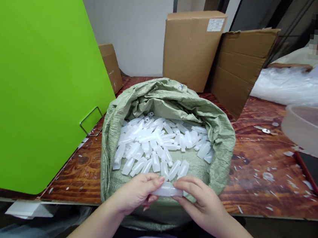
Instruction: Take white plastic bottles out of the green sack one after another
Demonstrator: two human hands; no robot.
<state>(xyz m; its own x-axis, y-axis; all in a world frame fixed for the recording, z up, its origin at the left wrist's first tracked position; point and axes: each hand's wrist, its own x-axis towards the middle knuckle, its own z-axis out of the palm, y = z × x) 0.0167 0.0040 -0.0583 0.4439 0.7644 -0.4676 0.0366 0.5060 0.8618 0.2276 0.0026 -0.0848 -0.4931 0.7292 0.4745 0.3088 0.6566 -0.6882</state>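
Observation:
Between my two hands, over the near rim of the sack, is a translucent white plastic bottle (165,189) lying sideways. My left hand (141,191) pinches one end of it between thumb and fingers. At its other end, the fingers and thumb of my right hand (198,199) close around a narrower part. Just beyond my fingers, many similar small plastic bottles (145,140) lie in a loose heap. They rest inside a green woven sack (222,140) whose edges are rolled down.
A bright green panel (37,83) leans in on the left. Cardboard boxes (191,50) stand behind the sack. To the right on the wooden table (249,174) are keys (265,130), a phone (315,173), a round translucent tub (311,127) and scattered scraps. Another person is at the far right.

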